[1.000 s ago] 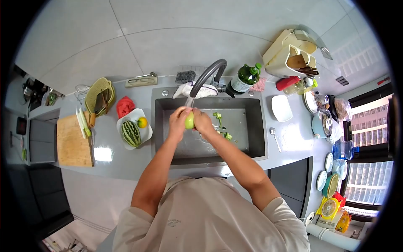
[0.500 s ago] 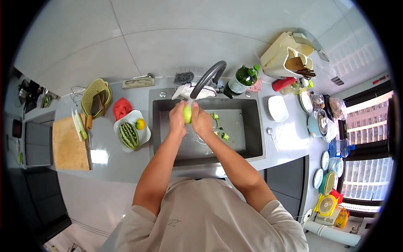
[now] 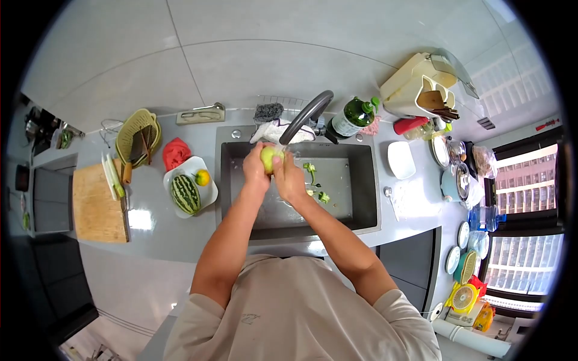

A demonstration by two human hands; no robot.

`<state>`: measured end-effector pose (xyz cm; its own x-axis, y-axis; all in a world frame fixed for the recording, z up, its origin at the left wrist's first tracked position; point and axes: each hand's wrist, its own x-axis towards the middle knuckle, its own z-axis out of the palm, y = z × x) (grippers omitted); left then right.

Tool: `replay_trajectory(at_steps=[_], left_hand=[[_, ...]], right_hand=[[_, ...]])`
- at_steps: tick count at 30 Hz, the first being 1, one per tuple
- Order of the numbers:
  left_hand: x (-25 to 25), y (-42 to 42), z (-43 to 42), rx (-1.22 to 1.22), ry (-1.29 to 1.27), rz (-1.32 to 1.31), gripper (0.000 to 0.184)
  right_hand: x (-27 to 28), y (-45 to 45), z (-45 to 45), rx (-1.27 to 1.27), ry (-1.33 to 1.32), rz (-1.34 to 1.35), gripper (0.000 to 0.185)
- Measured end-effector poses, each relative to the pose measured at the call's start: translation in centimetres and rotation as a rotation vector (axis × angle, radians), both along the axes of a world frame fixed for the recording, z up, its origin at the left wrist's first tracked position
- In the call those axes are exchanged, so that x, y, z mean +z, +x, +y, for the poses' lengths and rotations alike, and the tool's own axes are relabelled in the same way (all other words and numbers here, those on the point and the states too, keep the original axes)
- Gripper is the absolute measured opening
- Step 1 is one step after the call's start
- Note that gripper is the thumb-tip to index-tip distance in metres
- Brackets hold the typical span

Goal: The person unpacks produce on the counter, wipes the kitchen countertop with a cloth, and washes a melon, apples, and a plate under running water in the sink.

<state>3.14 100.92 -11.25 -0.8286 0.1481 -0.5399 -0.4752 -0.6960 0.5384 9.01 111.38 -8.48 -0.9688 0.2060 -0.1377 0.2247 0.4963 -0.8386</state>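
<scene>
Beneath the spout of the dark faucet (image 3: 307, 114), both hands are around a smooth, rounded, light green vegetable (image 3: 269, 157); its exact kind is unclear. My left hand (image 3: 256, 168) grips it from the left. My right hand (image 3: 289, 179) closes on it from the right, with the thumb across its front. Both are over the grey sink (image 3: 364, 186). Green stem scraps (image 3: 310, 169) lie on the sink floor, right of my hands. A white cloth (image 3: 272, 130) hangs over the rear rim behind them.
Left of the sink, a white dish (image 3: 210, 195) holds a striped green melon (image 3: 185, 194) and a small yellow vegetable (image 3: 202, 177). Farther left are a cutting board (image 3: 96, 207), scallions (image 3: 113, 175) and a knife (image 3: 124, 210). A green bottle (image 3: 351, 117) and white bowl (image 3: 400, 160) stand right.
The light green vegetable has turned in my hands and shows a rounder, broader side. My right thumb now lies across it. The whole view has shifted slightly.
</scene>
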Motion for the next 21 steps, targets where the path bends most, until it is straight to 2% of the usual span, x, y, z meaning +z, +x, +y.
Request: replay_trajectory(at_steps=[1,3,4,5,6,7,8,9,11,12,13,15,17,18,20,21], left_hand=[[0.3,0.0,0.0,0.001,0.001,-0.004,0.029],[0.9,0.2,0.2,-0.062,-0.063,0.079,0.03],[1.1,0.7,0.7,-0.027,-0.161,0.192,0.032],[1.4,1.1,0.8,-0.03,-0.162,0.193,0.032],[1.4,1.7,0.9,-0.027,-0.389,0.393,0.033],[1.3,2.1,1.1,-0.023,-0.615,0.592,0.034],[1.3,2.0,0.1,-0.156,-0.711,0.627,0.036],[1.4,1.7,-0.2,-0.158,-0.71,0.629,0.036],[1.5,1.1,-0.9,-0.208,-0.319,0.389,0.038],[1.2,0.6,-1.4,-0.235,-0.354,0.488,0.047],[0.9,0.7,-1.2,-0.233,-0.355,0.487,0.047],[0.6,1.3,-0.2,-0.085,-0.155,0.347,0.038],[0.0,2.2,0.9,-0.041,-0.239,0.376,0.038],[0.4,2.5,1.4,0.009,-0.321,0.407,0.038],[0.8,3.5,2.1,-0.007,-0.402,0.39,0.038],[0.4,4.0,2.3,-0.024,-0.482,0.373,0.037]], right_hand=[[0.6,0.5,-0.4,0.044,0.217,0.107,0.073],[-0.2,0.0,0.1,0.036,0.196,0.058,0.067],[-0.9,-0.5,0.5,-0.009,0.165,0.109,0.065],[-1.5,-1.1,0.9,-0.056,0.134,0.16,0.064],[-1.1,-1.5,1.5,-0.061,0.134,0.158,0.064],[-0.7,-1.9,2.4,-0.046,-0.016,-0.061,0.061],[-0.3,-2.2,2.9,-0.029,-0.166,-0.276,0.06],[0.3,-2.0,2.6,-0.032,-0.167,-0.275,0.06],[1.4,-1.3,1.7,-0.15,-0.624,-0.405,0.056],[1.1,-1.1,1.7,-0.147,-0.623,-0.407,0.056],[0.9,-0.8,1.6,-0.198,-0.728,-0.413,0.053],[-0.1,-0.4,1.4,-0.249,-0.836,-0.417,0.051],[-1.8,-0.2,1.3,-0.155,-0.031,0.273,0.049],[-1.5,-0.4,1.5,-0.154,-0.032,0.278,0.049],[-1.2,0.0,1.9,-0.034,0.213,0.108,0.037],[-0.9,0.3,1.8,-0.034,0.212,0.103,0.037]])
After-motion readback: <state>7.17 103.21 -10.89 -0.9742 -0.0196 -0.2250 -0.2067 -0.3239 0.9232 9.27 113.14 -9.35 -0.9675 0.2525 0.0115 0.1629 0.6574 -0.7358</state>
